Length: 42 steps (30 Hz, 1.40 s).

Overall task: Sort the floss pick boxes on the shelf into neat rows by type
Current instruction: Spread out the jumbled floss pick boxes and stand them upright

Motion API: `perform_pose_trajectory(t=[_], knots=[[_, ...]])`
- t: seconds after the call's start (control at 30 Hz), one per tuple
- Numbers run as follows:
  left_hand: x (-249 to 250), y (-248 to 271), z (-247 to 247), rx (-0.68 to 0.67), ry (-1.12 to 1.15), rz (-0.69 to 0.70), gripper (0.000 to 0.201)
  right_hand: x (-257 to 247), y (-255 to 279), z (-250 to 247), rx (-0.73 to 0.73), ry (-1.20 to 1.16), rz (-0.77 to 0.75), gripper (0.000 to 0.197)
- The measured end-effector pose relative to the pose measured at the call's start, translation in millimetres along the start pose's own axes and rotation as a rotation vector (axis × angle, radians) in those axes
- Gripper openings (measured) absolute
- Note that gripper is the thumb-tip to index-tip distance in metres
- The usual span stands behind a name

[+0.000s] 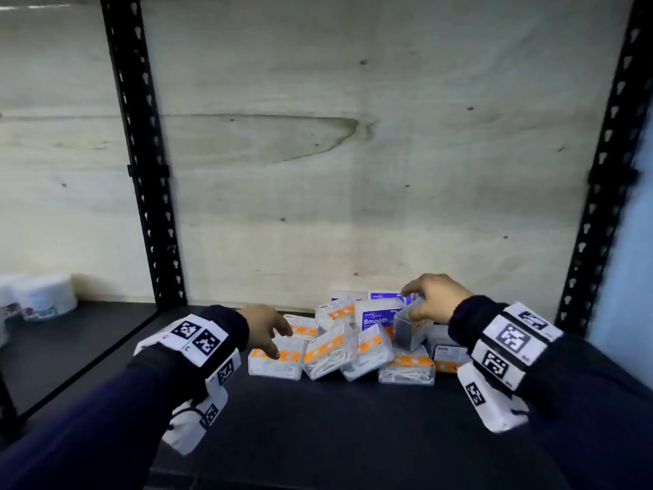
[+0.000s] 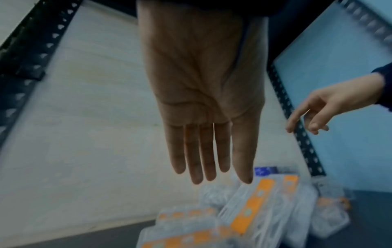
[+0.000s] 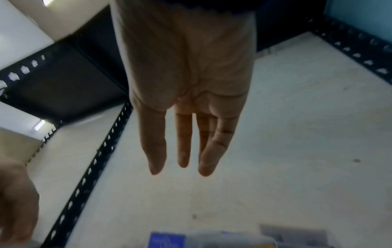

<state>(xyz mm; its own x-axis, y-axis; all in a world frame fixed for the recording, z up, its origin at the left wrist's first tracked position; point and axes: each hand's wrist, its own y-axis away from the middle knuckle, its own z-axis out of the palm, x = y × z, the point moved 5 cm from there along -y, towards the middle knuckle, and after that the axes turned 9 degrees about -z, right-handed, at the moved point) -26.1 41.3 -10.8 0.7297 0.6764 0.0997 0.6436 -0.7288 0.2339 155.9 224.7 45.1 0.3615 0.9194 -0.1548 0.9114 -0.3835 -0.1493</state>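
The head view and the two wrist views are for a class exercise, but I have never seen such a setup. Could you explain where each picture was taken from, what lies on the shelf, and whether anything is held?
No machine here: a person wears three cameras. The wide picture comes from the head, looking down at both hands. The other two come from the wrists, each looking along a palm to the fingertips. On the dark shelf lies a jumbled pile of clear floss pick boxes with orange labels, plus a purple box marked Smooth. The left hand and the right hand reach over the pile with open fingers; neither holds anything.
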Motion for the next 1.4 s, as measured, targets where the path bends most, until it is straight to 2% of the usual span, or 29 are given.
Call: perform_pose_trajectory(t=[0.17, 0.27, 0.6, 0.73, 0.9, 1.0, 1.07, 1.13, 1.17, 1.23, 1.3, 1.37, 1.4], knots=[[-9.1, -23.1, 16.7, -0.04, -0.065, -0.072, 0.065, 9.2, -16.8, 35.4, -0.21, 0.007, 0.002, 0.067], [-12.2, -30.7, 19.4, -0.051, -0.093, -0.08, 0.071, 14.1, -23.8, 41.2, -0.229, 0.025, -0.008, 0.072], [-19.9, -34.2, 22.5, -0.125, -0.171, -0.099, 0.079, 22.7, -25.4, 40.9, -0.209, 0.101, -0.044, 0.052], [-24.3, -25.6, 17.5, -0.194, -0.126, -0.088, 0.067, 27.5, -19.0, 38.7, -0.208, 0.074, -0.089, 0.046], [-36.9, -20.4, 17.1, -0.297, 0.054, -0.092, 0.045, 36.9, -6.7, 38.0, -0.247, 0.02, -0.128, 0.034], [-45.3, -21.6, 16.3, -0.251, 0.091, -0.128, 0.044, 48.0, -1.8, 34.3, -0.249, -0.135, -0.127, 0.036], [-48.6, -24.5, 13.9, -0.194, 0.068, -0.143, 0.045, 50.9, -0.1, 30.1, -0.238, -0.234, -0.077, 0.032], [-48.0, -25.1, 9.0, -0.128, 0.055, -0.141, 0.042, 51.1, -2.0, 29.3, -0.195, -0.232, -0.009, 0.024], [-47.2, -25.3, 6.6, -0.1, 0.046, -0.134, 0.04, 49.0, -3.4, 29.1, -0.171, -0.172, 0.019, 0.029], [-44.4, -24.5, 4.0, -0.074, 0.023, -0.112, 0.04, 43.8, -6.6, 32.7, -0.141, -0.063, 0.089, 0.052], [-41.5, -22.4, 4.5, -0.086, 0.034, -0.096, 0.043, 34.8, -5.8, 37.6, -0.158, -0.058, 0.16, 0.059], [-40.7, -21.2, 6.3, -0.108, 0.066, -0.088, 0.048, 31.4, -8.2, 44.8, -0.181, -0.085, 0.21, 0.053], [-40.9, -20.9, 6.9, -0.107, 0.071, -0.088, 0.05, 33.4, -11.3, 48.0, -0.18, -0.097, 0.231, 0.042]])
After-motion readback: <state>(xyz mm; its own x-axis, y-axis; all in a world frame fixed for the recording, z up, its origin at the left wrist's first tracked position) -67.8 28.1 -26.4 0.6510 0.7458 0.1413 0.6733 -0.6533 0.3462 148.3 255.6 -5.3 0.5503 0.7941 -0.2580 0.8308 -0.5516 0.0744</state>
